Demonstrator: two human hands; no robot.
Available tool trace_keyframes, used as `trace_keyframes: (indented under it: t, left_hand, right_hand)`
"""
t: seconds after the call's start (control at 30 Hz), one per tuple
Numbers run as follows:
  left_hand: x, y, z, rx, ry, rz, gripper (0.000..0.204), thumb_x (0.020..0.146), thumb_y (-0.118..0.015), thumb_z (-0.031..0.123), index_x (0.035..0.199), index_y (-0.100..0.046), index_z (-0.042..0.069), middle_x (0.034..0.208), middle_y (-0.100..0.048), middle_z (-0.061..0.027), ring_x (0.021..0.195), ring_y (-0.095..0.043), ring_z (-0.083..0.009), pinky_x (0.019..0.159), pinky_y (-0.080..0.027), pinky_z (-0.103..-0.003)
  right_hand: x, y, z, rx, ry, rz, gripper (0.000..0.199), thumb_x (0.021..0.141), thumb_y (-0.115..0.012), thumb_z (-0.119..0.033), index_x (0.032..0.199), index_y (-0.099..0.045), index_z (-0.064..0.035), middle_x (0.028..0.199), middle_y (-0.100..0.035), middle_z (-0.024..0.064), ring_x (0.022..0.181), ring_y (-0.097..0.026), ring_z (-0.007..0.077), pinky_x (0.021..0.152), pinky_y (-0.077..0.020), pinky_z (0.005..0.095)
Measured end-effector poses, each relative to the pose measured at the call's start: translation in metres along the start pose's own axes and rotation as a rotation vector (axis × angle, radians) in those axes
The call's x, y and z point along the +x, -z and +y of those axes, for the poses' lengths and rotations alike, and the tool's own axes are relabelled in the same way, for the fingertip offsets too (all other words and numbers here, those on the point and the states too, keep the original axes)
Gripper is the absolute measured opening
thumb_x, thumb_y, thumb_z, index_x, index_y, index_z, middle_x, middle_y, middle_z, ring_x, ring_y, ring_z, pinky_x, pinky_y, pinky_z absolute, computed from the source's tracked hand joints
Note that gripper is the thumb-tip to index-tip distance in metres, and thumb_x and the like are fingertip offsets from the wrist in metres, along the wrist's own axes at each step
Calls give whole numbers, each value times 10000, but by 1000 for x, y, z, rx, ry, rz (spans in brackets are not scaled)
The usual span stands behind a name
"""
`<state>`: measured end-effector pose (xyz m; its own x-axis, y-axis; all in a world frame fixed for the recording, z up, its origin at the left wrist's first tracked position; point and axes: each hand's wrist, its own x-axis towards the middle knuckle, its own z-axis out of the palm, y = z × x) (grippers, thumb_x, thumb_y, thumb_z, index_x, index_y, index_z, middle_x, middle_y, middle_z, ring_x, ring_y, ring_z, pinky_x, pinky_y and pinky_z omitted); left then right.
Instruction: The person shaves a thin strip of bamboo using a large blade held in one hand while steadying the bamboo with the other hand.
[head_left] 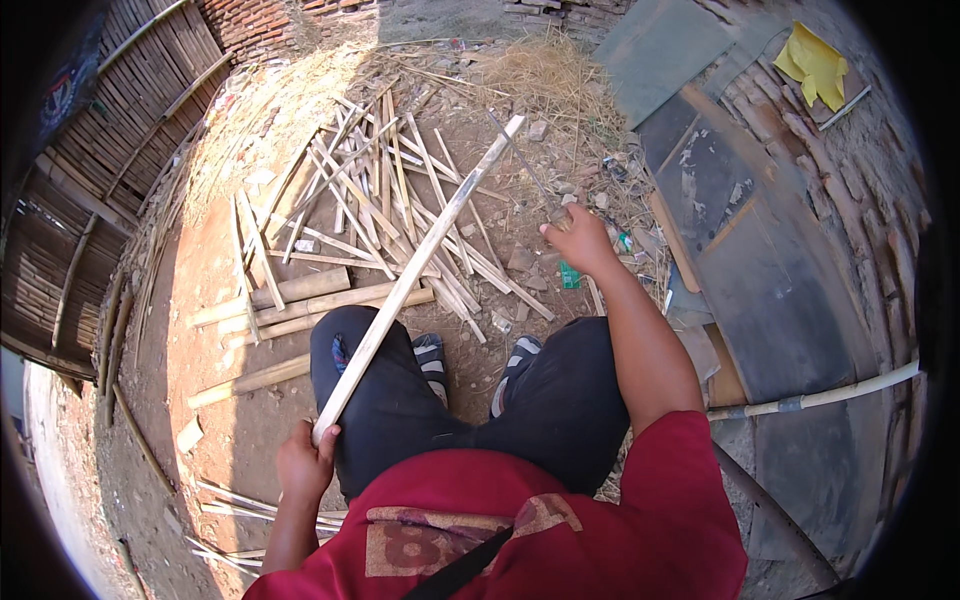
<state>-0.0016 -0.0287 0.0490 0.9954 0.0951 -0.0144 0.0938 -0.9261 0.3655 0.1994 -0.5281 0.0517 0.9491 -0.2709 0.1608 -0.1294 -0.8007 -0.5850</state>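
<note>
My left hand [305,462] is closed round the near end of a long, pale split-bamboo slat [405,278]. The slat slants up and to the right across my left thigh, with its far end out over the ground. In front of my right knee, my right hand [585,240] grips a long knife with a narrow dark blade [525,163]; its handle is hidden in my fist. The blade points away and to the left, its tip crossing the slat near the far end. I cannot tell whether they touch.
A loose heap of bamboo strips [380,180] lies ahead, with thicker bamboo lengths [300,310] beside my left leg. More strips [265,515] lie near my left arm. Dark boards [770,300] and a pale pole [820,395] are on the right; a bamboo wall [110,150] stands left.
</note>
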Motion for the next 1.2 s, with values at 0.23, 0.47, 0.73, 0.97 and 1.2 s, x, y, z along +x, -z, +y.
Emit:
trace_keyframes:
  t: [0.23,0.47,0.73,0.97,1.2]
  left_hand:
    - [4,-12,-22,87,-9,48,514,910,-681,526,812,-549,39,669,-630,-216,662,-638,-454,589,-478,-524]
    - [19,-5,-32,170,-91,57,575,887,-656,610,810,-544,52,681,-630,-211,645,-635,-453,566,-478,-526]
    - [14,-5,-28,103,-45,0,565,878,-682,591,818,-569,41,682,-626,-210,687,-640,-450,594,-481,-512]
    - [6,8,-33,50,64,4,515,908,-693,512,818,-560,23,679,-611,-228,652,-621,-456,568,-458,-508]
    - [8,11,-42,15,74,194,475,927,-683,483,850,-559,31,664,-596,-227,641,-614,-455,562,-458,-508]
  right_hand:
    - [-20,-4,-69,-259,469,-488,446,795,-729,-262,1207,-634,-116,986,-694,252,952,-668,436,824,-533,491]
    - [37,-1,23,-93,-155,-80,711,777,-716,-242,1436,-523,-57,1210,-673,247,1120,-661,373,950,-532,449]
    - [9,14,-6,-437,132,-177,437,829,-721,-257,1222,-603,-108,1014,-716,184,991,-685,384,845,-538,516]
    - [19,21,-1,-321,-151,23,465,833,-718,-250,1261,-608,-106,1057,-717,201,1027,-683,388,873,-546,501]
    - [15,33,-6,-369,-180,-82,470,828,-690,-237,1280,-624,-126,1108,-712,187,1064,-672,378,907,-536,491]
